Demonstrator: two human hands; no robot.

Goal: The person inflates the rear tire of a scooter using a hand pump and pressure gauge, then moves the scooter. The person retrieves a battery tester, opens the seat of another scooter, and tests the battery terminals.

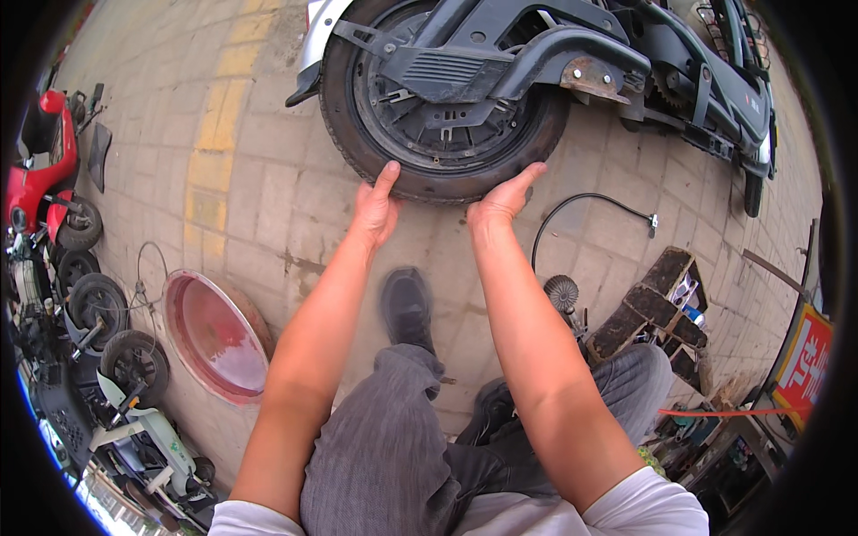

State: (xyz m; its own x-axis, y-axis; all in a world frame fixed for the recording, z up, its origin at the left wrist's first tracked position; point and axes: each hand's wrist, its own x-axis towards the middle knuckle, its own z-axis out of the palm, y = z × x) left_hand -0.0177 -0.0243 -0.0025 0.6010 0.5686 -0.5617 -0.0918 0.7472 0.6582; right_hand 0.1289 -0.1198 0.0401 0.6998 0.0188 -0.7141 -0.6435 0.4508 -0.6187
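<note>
A scooter wheel (429, 134) with a black tire (353, 143) sits at the top of the head view, framed by dark plastic fender and swingarm parts (456, 71). My left hand (378, 201) grips the lower left of the tire, thumb up against its side. My right hand (500, 198) holds the tire's lower right, thumb along the sidewall and the other fingers mostly hidden. Below the wheel, my shoe (404, 304) rests on the paving between my forearms.
At left lie a red basin (214, 335) of liquid and parked scooters (45, 170). At right are a black hose (590, 198), a dirty toolbox (652, 304), a round metal pump part (561, 290), a red cord (715, 412) and a signboard (800, 366). A yellow strip (208, 211) crosses the paving.
</note>
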